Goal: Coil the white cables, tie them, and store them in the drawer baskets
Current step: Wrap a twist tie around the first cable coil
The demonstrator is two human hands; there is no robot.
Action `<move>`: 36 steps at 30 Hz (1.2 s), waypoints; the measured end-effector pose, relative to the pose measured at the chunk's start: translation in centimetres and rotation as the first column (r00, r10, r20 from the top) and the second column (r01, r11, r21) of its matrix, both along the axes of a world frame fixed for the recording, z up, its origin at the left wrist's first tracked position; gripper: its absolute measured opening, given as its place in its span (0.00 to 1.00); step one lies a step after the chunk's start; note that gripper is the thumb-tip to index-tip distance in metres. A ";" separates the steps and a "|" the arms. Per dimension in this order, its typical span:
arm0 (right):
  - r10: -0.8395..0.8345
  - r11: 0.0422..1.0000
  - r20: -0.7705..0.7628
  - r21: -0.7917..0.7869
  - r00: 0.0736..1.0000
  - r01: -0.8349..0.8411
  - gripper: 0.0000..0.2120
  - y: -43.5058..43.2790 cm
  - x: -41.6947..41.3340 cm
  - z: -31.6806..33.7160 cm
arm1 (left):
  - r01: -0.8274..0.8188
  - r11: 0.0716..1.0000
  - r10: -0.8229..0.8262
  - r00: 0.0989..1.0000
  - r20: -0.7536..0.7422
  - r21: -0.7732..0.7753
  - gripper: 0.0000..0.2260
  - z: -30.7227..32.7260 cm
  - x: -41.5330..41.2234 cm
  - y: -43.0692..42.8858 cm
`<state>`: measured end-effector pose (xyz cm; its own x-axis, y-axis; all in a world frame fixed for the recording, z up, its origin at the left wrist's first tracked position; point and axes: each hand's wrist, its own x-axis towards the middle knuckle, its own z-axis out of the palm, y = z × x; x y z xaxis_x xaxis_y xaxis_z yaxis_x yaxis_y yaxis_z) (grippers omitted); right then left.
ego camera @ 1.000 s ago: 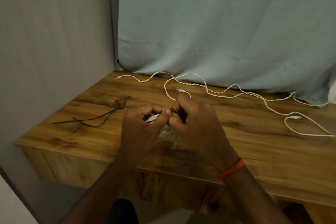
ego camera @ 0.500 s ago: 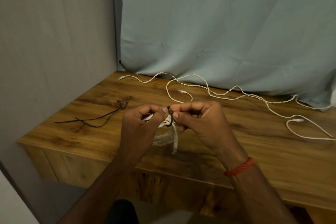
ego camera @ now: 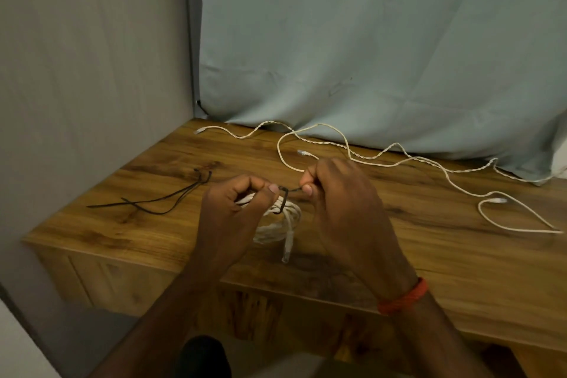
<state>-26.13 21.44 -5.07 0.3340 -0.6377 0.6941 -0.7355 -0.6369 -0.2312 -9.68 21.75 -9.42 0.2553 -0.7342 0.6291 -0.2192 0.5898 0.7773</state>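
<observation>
A coiled white cable (ego camera: 276, 224) hangs between my hands just above the wooden desk top (ego camera: 429, 239), one plug end dangling down. A thin black tie (ego camera: 283, 198) is looped around the coil. My left hand (ego camera: 233, 212) pinches the coil and one end of the tie. My right hand (ego camera: 340, 205) pinches the other end of the tie and holds it out to the right. Loose white cables (ego camera: 399, 159) snake across the back of the desk, and one more loop (ego camera: 515, 215) lies at the right.
Spare black ties (ego camera: 165, 198) lie on the desk's left part. A grey wall panel (ego camera: 92, 70) closes the left side and a pale blue cloth (ego camera: 368, 55) hangs behind. Drawer fronts (ego camera: 122, 282) sit below the front edge.
My hands have drawn apart. The right hand has pulled the black tie's end to the right, and the coil with its wrapped tie shows more between them.
</observation>
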 end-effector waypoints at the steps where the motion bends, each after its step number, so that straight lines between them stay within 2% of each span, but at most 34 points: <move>1: -0.012 1.000 -0.015 -0.022 1.000 0.012 0.03 0.2 -0.1 0.2 | -0.014 1.000 0.014 1.000 0.008 -0.015 0.07 -0.1 0.0 0.0; 6: -0.043 0.998 -0.027 -0.041 0.999 0.042 0.03 0.6 -0.6 1.1 | 0.019 1.000 -0.020 0.999 -0.039 -0.012 0.08 -0.1 -0.1 0.0; 11: -0.066 0.997 -0.034 -0.051 0.997 0.064 0.02 0.7 -0.7 1.0 | 0.051 0.997 -0.045 0.993 -0.112 0.055 0.10 -0.2 -0.6 -0.1; 19: 0.019 1.000 -0.018 -0.024 1.000 -0.020 0.04 1.0 -1.3 0.2 | -0.181 0.981 0.179 0.983 -0.032 -0.072 0.08 -0.5 -0.5 -0.6; 25: 0.087 0.996 0.021 0.034 0.996 -0.087 0.05 1.6 -1.7 0.1 | -0.244 0.963 0.246 0.969 0.008 -0.117 0.08 -0.8 -0.5 -0.9; 31: 0.084 0.990 0.017 0.111 0.996 -0.085 0.04 1.9 -2.3 0.1 | -0.278 0.958 0.279 0.960 0.002 -0.066 0.08 -0.8 -1.3 -1.1; 36: 0.120 0.986 0.045 0.115 0.992 -0.124 0.03 1.6 -2.5 0.5 | -0.291 0.954 0.292 0.956 0.000 -0.067 0.08 -0.8 -2.1 -1.0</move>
